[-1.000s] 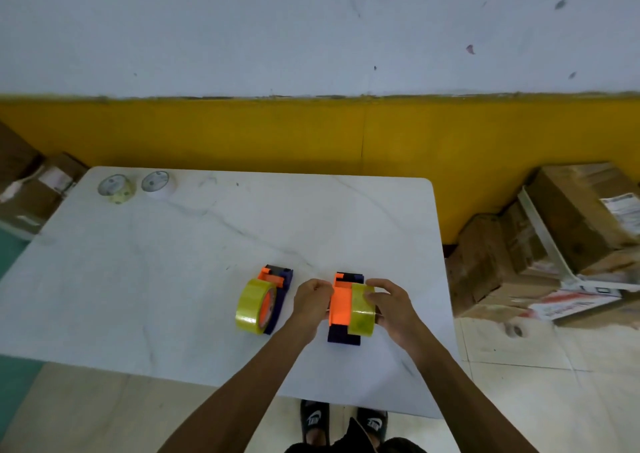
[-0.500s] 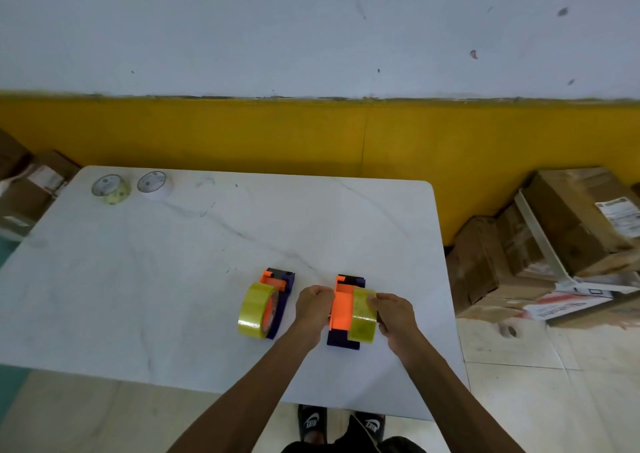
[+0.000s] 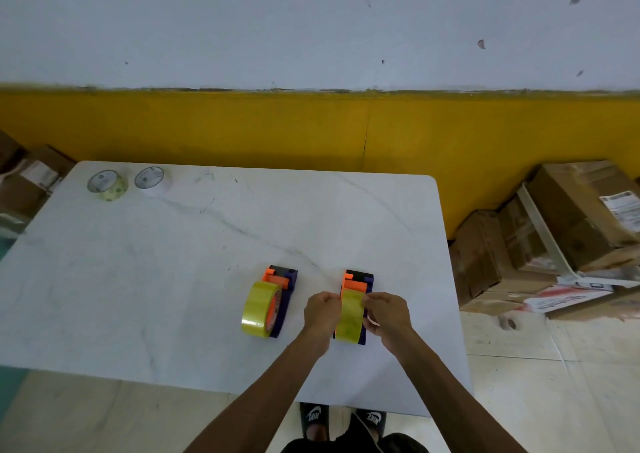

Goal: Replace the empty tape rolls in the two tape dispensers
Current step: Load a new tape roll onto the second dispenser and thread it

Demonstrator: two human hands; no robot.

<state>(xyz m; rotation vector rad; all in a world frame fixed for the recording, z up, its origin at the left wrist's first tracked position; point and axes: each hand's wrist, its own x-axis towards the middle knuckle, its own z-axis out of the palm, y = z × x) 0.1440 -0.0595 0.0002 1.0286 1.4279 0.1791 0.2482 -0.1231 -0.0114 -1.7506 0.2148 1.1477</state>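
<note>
Two navy and orange tape dispensers lie side by side near the front of the white marble table (image 3: 173,279). The left dispenser (image 3: 285,281) carries a full yellow tape roll (image 3: 258,309) and nobody touches it. The right dispenser (image 3: 358,279) also holds a yellow roll (image 3: 349,315). My left hand (image 3: 322,314) pinches that roll's left edge near its top, and my right hand (image 3: 386,315) pinches its right edge. Two nearly empty rolls, a yellowish one (image 3: 107,185) and a white one (image 3: 152,179), lie at the table's far left corner.
Stacked cardboard boxes (image 3: 554,231) stand on the floor right of the table, more boxes (image 3: 31,179) at the far left. A yellow and white wall runs behind the table. My sandalled feet (image 3: 343,421) show below the front edge.
Both hands have shifted on the right dispenser's roll: the fingertips now pinch its upper edges from either side. The roll sits squarer over the orange hub. The left dispenser has not moved.
</note>
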